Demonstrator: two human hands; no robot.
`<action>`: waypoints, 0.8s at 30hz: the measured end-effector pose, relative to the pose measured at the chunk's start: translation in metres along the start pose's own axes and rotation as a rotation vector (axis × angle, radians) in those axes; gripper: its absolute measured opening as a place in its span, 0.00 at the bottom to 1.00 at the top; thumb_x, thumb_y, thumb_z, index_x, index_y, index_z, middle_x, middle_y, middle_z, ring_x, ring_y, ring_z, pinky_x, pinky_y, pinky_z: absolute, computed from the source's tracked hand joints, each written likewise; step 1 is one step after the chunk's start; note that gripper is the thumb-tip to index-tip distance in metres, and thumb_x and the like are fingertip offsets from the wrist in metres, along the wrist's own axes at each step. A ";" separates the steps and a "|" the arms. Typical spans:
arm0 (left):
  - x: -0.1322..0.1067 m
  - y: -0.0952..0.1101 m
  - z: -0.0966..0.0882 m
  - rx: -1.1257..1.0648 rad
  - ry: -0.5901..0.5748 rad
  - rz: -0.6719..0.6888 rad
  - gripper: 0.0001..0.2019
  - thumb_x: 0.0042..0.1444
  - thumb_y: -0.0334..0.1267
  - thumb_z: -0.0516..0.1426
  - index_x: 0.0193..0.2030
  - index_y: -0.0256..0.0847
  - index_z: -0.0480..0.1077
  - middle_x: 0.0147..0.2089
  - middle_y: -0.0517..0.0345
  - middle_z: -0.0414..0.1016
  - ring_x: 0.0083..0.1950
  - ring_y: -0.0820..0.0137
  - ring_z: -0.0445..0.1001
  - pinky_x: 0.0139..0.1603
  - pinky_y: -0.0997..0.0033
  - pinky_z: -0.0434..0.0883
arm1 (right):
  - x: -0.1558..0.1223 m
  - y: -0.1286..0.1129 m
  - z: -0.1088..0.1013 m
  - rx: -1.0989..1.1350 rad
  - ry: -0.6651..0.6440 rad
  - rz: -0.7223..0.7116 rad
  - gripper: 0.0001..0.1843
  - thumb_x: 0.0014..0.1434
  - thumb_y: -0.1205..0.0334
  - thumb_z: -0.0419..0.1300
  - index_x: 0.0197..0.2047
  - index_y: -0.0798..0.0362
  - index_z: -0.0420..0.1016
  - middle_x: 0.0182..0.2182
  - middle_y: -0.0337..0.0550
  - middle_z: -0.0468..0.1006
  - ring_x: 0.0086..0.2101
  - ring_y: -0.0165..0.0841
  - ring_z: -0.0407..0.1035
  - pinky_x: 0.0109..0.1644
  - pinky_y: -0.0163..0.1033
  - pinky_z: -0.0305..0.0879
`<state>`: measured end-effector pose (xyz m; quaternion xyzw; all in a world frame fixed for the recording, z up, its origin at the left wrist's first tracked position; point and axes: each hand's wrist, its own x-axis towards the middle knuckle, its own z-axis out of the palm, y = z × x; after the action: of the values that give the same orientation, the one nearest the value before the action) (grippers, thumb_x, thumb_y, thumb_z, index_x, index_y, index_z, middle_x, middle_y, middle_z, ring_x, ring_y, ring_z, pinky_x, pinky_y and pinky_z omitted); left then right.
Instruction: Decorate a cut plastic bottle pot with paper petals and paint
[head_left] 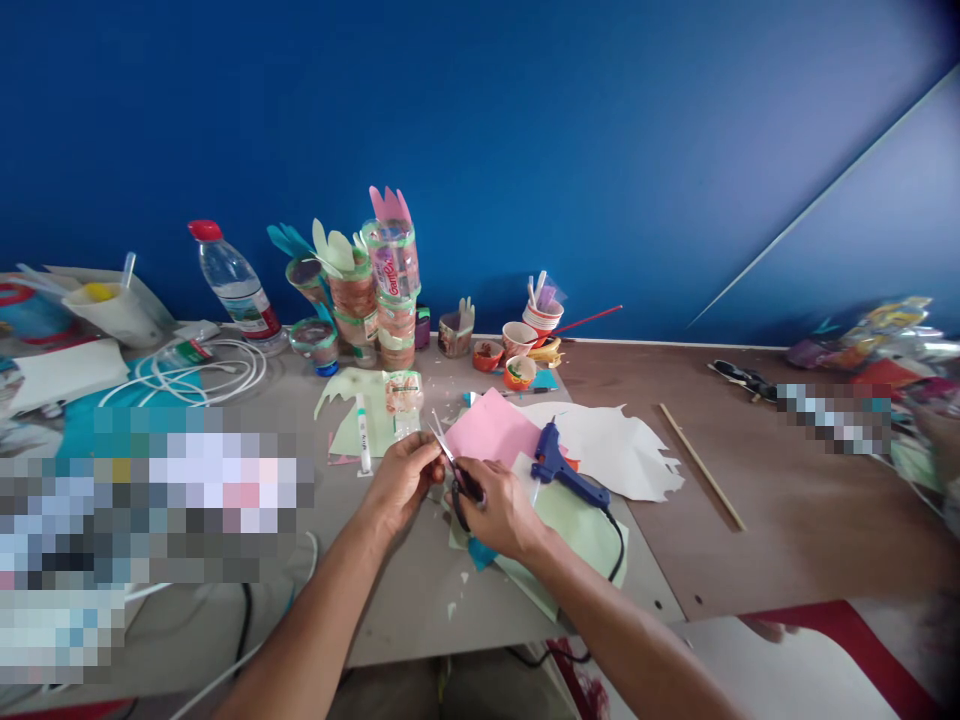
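My right hand [504,500] is closed round the black handles of a pair of scissors [448,452], whose silver blades stand apart and point away from me. Just left of the blades, my left hand [405,478] is pinched; whatever lies between its fingertips is too small to make out. Beneath and beyond the hands is a pink sheet [491,428]. Close to my right hand, a blue glue gun [564,465] rests on pale green paper [581,530]. A white tube with a green cap [364,440] lies left of my left hand, beside a clear printed plastic piece [404,395].
Stacked decorated cups [394,290] and a red-capped bottle [236,285] stand along the blue wall. Small paper cups [519,340] are at the back centre. White torn-edged paper [615,450] and a wooden stick [701,466] lie rightward. A coiled white cable [240,370] is at left.
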<state>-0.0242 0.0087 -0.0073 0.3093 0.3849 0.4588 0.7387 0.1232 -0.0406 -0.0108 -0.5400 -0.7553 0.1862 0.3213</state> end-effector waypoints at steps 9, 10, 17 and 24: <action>-0.002 0.003 0.003 -0.070 -0.032 -0.019 0.09 0.40 0.33 0.65 0.22 0.36 0.67 0.20 0.64 0.67 0.20 0.81 0.63 0.24 0.80 0.61 | -0.004 0.002 0.006 0.058 0.005 -0.002 0.16 0.53 0.67 0.58 0.47 0.57 0.71 0.33 0.48 0.78 0.34 0.37 0.70 0.40 0.39 0.65; -0.002 0.003 0.003 -0.072 -0.029 -0.019 0.09 0.40 0.33 0.65 0.22 0.36 0.67 0.20 0.64 0.67 0.20 0.81 0.63 0.24 0.80 0.61 | -0.004 0.002 0.007 0.060 0.001 0.000 0.16 0.54 0.66 0.58 0.47 0.57 0.71 0.33 0.48 0.78 0.34 0.37 0.70 0.40 0.39 0.65; -0.003 0.004 0.003 -0.057 -0.038 -0.015 0.10 0.41 0.35 0.65 0.23 0.36 0.67 0.20 0.64 0.67 0.20 0.81 0.63 0.24 0.79 0.62 | -0.005 0.002 0.008 0.095 -0.004 0.025 0.16 0.54 0.66 0.58 0.48 0.55 0.71 0.35 0.48 0.78 0.35 0.37 0.71 0.42 0.40 0.66; -0.003 0.003 0.003 -0.011 -0.020 0.014 0.11 0.41 0.37 0.65 0.25 0.37 0.66 0.22 0.64 0.68 0.22 0.79 0.64 0.26 0.79 0.61 | -0.005 0.002 0.009 0.140 -0.013 0.067 0.15 0.54 0.68 0.57 0.46 0.55 0.73 0.35 0.47 0.79 0.34 0.36 0.71 0.41 0.38 0.66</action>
<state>-0.0239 0.0072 -0.0028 0.3126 0.3729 0.4630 0.7408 0.1188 -0.0438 -0.0199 -0.5402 -0.7239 0.2527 0.3469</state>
